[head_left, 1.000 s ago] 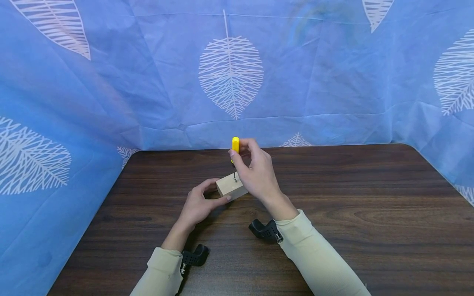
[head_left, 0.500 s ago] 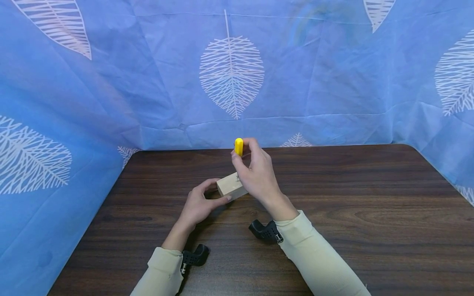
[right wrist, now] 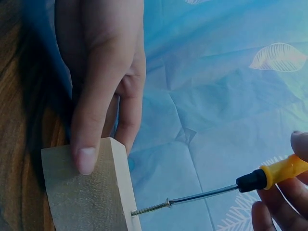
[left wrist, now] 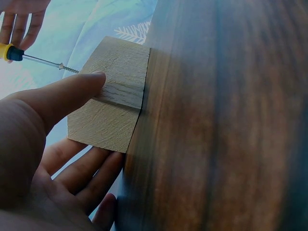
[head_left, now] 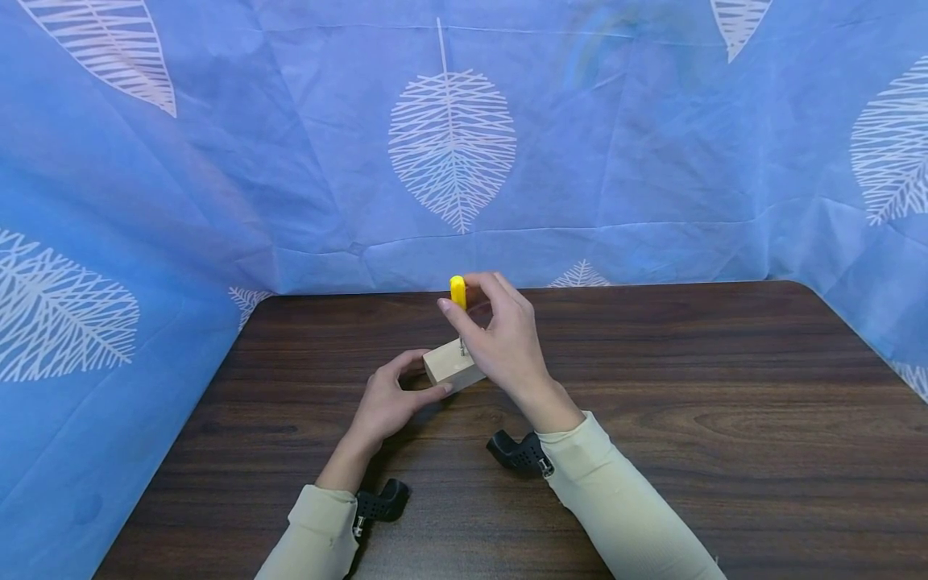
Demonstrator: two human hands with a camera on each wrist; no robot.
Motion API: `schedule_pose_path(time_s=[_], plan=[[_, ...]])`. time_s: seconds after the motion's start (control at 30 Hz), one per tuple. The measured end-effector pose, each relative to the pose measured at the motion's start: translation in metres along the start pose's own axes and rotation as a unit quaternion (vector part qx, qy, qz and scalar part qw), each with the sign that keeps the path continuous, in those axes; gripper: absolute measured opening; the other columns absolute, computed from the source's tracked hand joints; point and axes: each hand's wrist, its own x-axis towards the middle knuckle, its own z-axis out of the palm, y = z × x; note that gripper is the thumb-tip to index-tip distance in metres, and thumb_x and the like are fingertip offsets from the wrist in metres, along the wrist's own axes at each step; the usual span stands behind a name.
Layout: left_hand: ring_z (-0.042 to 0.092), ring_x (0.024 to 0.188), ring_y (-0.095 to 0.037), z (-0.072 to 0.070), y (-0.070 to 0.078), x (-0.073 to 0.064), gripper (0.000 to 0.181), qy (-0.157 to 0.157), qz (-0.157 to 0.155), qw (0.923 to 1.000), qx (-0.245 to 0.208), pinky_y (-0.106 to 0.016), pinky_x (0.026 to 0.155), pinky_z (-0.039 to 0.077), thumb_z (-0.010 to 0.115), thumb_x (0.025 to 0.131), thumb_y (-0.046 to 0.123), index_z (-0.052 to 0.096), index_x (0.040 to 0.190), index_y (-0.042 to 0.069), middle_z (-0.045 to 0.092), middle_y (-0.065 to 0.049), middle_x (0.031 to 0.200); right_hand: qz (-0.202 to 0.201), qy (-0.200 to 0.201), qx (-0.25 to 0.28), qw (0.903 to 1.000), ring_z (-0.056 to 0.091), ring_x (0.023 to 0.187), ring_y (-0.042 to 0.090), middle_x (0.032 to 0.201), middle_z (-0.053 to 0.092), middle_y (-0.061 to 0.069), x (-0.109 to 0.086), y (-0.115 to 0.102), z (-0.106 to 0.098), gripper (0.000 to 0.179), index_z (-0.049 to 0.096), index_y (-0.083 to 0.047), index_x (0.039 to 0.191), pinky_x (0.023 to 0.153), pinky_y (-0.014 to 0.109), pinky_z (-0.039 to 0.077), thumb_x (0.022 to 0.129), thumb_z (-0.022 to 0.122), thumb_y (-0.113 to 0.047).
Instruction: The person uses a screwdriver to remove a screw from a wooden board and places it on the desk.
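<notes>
A pale wooden block [head_left: 451, 366] rests on the table, its end face turned toward me in the left wrist view. My left hand [head_left: 387, 403] grips it, thumb [left wrist: 89, 84] on the near side and fingers on the far side. From the block's upper face a screw [right wrist: 150, 209] stands up, most of its thread showing. A screwdriver [right wrist: 286, 172] with a yellow handle and black collar meets the screw head with its tip. My right hand [head_left: 503, 334] holds that handle between thumb and fingers, above the block. In the head view this hand hides the block's right end.
The dark wood-grain table [head_left: 689, 419] spreads around both hands. Behind it and along the sides hangs a blue cloth [head_left: 594, 161] with white leaf prints. Black wrist mounts [head_left: 518, 449] sit under both cream sleeves [head_left: 616, 499], just above the tabletop.
The yellow handle shifted slightly right, then back left and a little lower. The right thumb has moved left along with it. Left hand and block stay in place.
</notes>
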Motion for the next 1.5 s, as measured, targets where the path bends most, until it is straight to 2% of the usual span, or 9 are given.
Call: schedule_pose_path(time_s=[0.13,0.23,0.4,0.57,0.8,1.03,1.17,1.33,1.5], plan=[[0.059,0.140,-0.033,-0.0001,0.0005,0.0004,0.056,-0.001,-0.004,1.0000,-0.001,-0.066,0.117,0.042,0.089,0.091,0.031,0.068,0.142,0.023,0.071,-0.007,0.143,0.017,0.006,0.000,0.9998,0.075,0.095,0.021,0.102,0.075,0.005,-0.0003,-0.0010,-0.0006,0.051,0.062,-0.011,0.140,0.085,0.043,0.060,0.097,0.083,-0.026],[0.059,0.141,-0.032,-0.0001,0.0007,0.0005,0.057,-0.001,-0.008,1.0000,-0.003,-0.066,0.118,0.042,0.089,0.090,0.031,0.068,0.143,0.024,0.070,-0.006,0.143,0.023,0.005,0.007,0.9997,0.075,0.094,0.021,0.101,0.076,0.004,-0.0005,-0.0012,-0.0011,0.056,0.058,-0.009,0.141,0.084,0.041,0.060,0.095,0.085,-0.025],[0.058,0.141,-0.031,-0.0001,0.0007,0.0004,0.057,-0.001,-0.010,0.9999,-0.005,-0.066,0.118,0.041,0.090,0.090,0.031,0.068,0.142,0.025,0.071,-0.005,0.143,0.013,0.016,0.007,0.9998,0.076,0.091,0.018,0.101,0.077,0.004,-0.0008,-0.0012,-0.0017,0.041,0.062,-0.009,0.121,0.081,0.039,0.061,0.093,0.088,-0.025],[0.060,0.139,-0.032,0.0002,0.0000,0.0002,0.055,-0.003,0.006,1.0000,-0.005,-0.066,0.117,0.042,0.089,0.090,0.032,0.069,0.141,0.023,0.072,-0.006,0.141,-0.004,0.028,0.012,0.9995,0.076,0.086,0.017,0.095,0.077,0.004,-0.0002,-0.0019,-0.0018,0.028,0.066,-0.010,0.106,0.080,0.040,0.063,0.092,0.089,-0.021],[0.061,0.137,-0.032,-0.0005,0.0001,-0.0008,0.055,-0.003,0.009,0.9999,-0.005,-0.065,0.115,0.044,0.089,0.091,0.032,0.069,0.141,0.023,0.073,-0.006,0.140,-0.013,0.027,0.026,0.9992,0.076,0.088,0.017,0.100,0.080,0.006,0.0013,-0.0024,-0.0013,0.020,0.074,-0.009,0.110,0.084,0.040,0.065,0.094,0.085,-0.015],[0.061,0.137,-0.032,-0.0001,0.0000,-0.0009,0.055,-0.003,0.008,0.9999,-0.006,-0.065,0.116,0.043,0.089,0.091,0.033,0.069,0.141,0.022,0.072,-0.006,0.141,0.002,0.026,0.006,0.9996,0.075,0.090,0.019,0.101,0.080,0.007,0.0013,-0.0025,-0.0012,0.018,0.076,-0.008,0.113,0.084,0.047,0.062,0.096,0.079,-0.015],[0.061,0.137,-0.032,0.0003,0.0002,-0.0009,0.055,-0.002,0.006,1.0000,-0.003,-0.064,0.115,0.044,0.089,0.090,0.033,0.069,0.141,0.023,0.072,-0.006,0.141,0.014,0.026,-0.007,0.9995,0.074,0.091,0.021,0.100,0.079,0.008,0.0007,-0.0031,-0.0017,0.018,0.075,-0.007,0.112,0.088,0.046,0.059,0.096,0.075,-0.014],[0.061,0.138,-0.032,0.0007,0.0010,-0.0014,0.056,0.001,0.001,1.0000,0.000,-0.064,0.116,0.043,0.090,0.090,0.032,0.069,0.141,0.024,0.072,-0.006,0.141,0.033,0.012,-0.009,0.9993,0.070,0.093,0.022,0.101,0.076,0.006,-0.0006,-0.0046,-0.0025,0.016,0.071,-0.008,0.112,0.084,0.043,0.056,0.097,0.066,-0.014],[0.060,0.139,-0.031,0.0006,0.0020,-0.0008,0.057,0.002,-0.003,1.0000,0.001,-0.064,0.116,0.044,0.090,0.090,0.032,0.068,0.142,0.025,0.072,-0.005,0.141,0.036,0.001,-0.012,0.9993,0.068,0.094,0.023,0.103,0.073,0.007,-0.0007,-0.0031,-0.0018,0.017,0.068,-0.009,0.114,0.083,0.047,0.056,0.099,0.062,-0.015]])
